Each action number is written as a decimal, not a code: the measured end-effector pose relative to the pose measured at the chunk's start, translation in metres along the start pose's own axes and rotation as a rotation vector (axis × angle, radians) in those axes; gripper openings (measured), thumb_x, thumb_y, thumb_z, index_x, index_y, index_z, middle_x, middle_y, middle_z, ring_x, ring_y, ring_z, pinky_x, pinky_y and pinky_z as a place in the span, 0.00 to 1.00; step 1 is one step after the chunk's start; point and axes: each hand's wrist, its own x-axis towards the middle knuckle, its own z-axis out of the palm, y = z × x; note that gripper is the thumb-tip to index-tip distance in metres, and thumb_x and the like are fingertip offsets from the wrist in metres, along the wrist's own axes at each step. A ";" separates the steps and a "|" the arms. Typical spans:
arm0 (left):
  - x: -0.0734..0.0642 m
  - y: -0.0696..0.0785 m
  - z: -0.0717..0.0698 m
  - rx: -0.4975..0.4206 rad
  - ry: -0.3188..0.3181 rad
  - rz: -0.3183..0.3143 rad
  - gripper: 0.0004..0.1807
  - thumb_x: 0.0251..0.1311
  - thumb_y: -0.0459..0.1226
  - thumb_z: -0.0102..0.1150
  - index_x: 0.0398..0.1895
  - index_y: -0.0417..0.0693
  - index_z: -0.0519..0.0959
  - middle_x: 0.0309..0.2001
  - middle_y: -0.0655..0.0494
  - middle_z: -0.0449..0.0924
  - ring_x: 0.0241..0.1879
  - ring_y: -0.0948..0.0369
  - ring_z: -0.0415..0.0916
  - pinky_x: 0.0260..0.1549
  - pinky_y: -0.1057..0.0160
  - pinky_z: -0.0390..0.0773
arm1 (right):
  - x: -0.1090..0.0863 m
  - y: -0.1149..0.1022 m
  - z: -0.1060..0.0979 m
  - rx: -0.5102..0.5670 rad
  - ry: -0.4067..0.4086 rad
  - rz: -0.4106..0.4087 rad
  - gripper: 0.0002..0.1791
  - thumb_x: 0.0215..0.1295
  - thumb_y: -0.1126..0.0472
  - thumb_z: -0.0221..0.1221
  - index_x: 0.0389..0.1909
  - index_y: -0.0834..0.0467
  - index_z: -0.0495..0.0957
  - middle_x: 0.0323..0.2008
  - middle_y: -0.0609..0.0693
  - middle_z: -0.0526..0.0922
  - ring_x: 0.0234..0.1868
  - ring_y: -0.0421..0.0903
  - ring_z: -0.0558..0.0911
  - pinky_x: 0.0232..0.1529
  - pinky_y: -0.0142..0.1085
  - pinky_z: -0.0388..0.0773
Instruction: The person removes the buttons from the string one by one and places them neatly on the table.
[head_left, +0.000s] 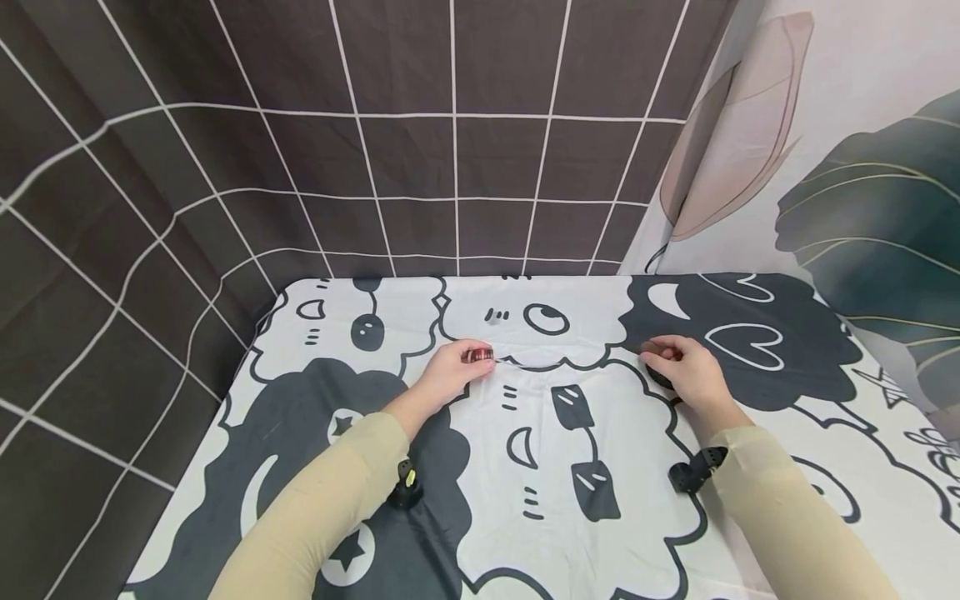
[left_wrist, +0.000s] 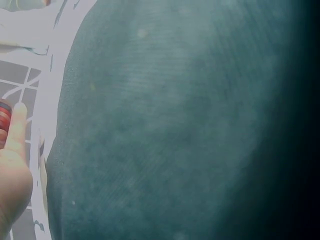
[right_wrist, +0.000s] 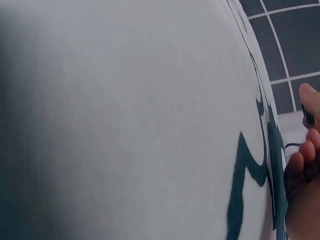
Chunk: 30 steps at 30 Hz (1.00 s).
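My left hand [head_left: 452, 367] grips a small red object with dark bands [head_left: 478, 355] between thumb and fingers, above the patterned cloth. In the left wrist view this red ringed object [left_wrist: 4, 120] shows at the left edge, partly cut off. A thin pale strip seems to run right from it, too faint to identify. My right hand [head_left: 692, 371], apart to the right, pinches a small dark object [right_wrist: 308, 118] between thumb and fingers. The fingers hide most of it, so its kind is unclear.
A white cloth [head_left: 555, 533] with dark cartoon prints covers the surface. Behind it and along the left hangs a dark curtain [head_left: 405, 158] with white grid lines. A leaf-patterned curtain [head_left: 840, 92] hangs at the right. Black wrist cameras [head_left: 697, 469] sit on both wrists.
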 end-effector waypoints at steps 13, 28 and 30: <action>0.002 -0.003 -0.001 0.020 -0.001 0.011 0.19 0.56 0.40 0.65 0.52 0.47 0.78 0.49 0.51 0.78 0.48 0.57 0.73 0.49 0.58 0.73 | -0.003 0.011 -0.008 -0.039 0.056 0.035 0.26 0.64 0.47 0.56 0.50 0.66 0.74 0.36 0.56 0.75 0.37 0.51 0.71 0.37 0.40 0.67; 0.001 -0.003 -0.003 0.046 0.002 0.018 0.19 0.57 0.40 0.64 0.52 0.46 0.78 0.49 0.50 0.78 0.49 0.56 0.74 0.51 0.57 0.73 | -0.005 0.021 -0.012 -0.102 0.041 0.043 0.26 0.64 0.48 0.56 0.48 0.68 0.74 0.35 0.57 0.75 0.37 0.53 0.72 0.37 0.44 0.68; 0.000 -0.003 -0.003 0.047 0.001 0.016 0.19 0.57 0.40 0.64 0.52 0.46 0.78 0.50 0.50 0.78 0.50 0.56 0.74 0.51 0.57 0.73 | -0.004 0.021 -0.012 -0.111 0.040 0.039 0.25 0.64 0.49 0.56 0.48 0.68 0.74 0.35 0.57 0.75 0.37 0.53 0.72 0.37 0.44 0.68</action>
